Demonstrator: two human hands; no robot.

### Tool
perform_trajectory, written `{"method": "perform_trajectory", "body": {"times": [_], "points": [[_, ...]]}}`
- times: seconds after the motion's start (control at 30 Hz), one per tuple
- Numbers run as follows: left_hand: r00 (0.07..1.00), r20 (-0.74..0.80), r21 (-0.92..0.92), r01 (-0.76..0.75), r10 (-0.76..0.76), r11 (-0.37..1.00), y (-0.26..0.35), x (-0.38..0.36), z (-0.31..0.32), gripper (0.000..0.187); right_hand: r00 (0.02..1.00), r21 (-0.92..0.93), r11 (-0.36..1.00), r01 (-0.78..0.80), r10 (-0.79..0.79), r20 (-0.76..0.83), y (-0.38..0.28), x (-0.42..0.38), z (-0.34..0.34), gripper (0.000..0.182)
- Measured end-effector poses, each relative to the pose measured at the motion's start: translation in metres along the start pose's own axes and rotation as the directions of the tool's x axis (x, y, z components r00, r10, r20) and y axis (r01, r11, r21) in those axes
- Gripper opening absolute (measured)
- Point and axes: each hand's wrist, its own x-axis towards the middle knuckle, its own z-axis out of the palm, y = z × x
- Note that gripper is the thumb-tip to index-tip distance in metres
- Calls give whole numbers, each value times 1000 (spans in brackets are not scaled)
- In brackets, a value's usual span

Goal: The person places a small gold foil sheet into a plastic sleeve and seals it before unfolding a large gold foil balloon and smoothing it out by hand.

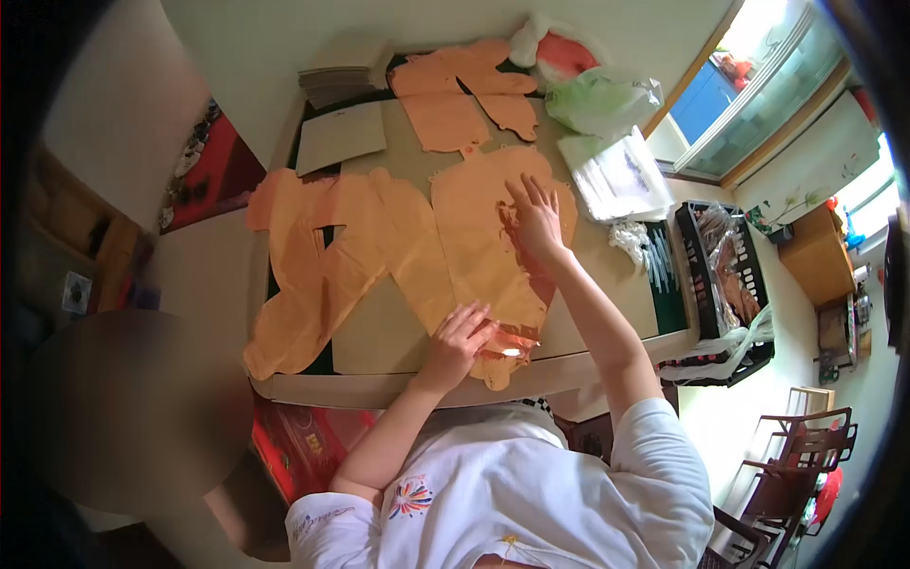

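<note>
A flat, deflated orange foil balloon [474, 237] lies on the table in front of me, with shiny copper creases along its right side and lower edge. My right hand [537, 218] is on its upper right part, fingers spread and stretched out. Near the balloon's bottom edge rests my left hand [460, 343], palm down, its fingers extended beside a glossy folded strip. Another flat orange foil piece [327, 247] spreads to the left, and its edge meets the first one. Further orange pieces [445, 95] lie at the far side of the table.
Grey cardboard sheets [341, 136] lie at the back left, below a stack [345, 71]. At the right are clear plastic packets [621, 180], a green plastic bag [602, 100], pale tubes [658, 258] and a black crate [725, 275]. A blurred person [142, 408] is at lower left.
</note>
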Motion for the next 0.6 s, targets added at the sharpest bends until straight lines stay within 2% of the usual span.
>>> {"method": "perform_trajectory", "body": {"times": [0.03, 0.13, 0.33, 0.47, 0.6], "points": [[1000, 3, -16, 19, -19, 1000, 0, 1, 0, 30, 1000, 75, 997, -17, 18, -15, -1, -13, -9, 50], [997, 6, -96, 79, -79, 992, 1, 2, -3, 29, 1000, -18, 1000, -17, 17, 6, 15, -56, -11, 48], [979, -23, -285, 186, -201, 940, -4, 12, -13, 26, 994, -102, 995, -13, 24, 108, 7, -70, -33, 41], [976, -44, -324, 186, -211, 928, -7, 9, -7, 27, 995, -83, 996, 11, -3, 102, 9, -70, -33, 41], [980, -61, -286, 167, -191, 944, -6, 10, -8, 28, 994, -69, 997, 27, -19, 109, 13, -73, -32, 42]]}}
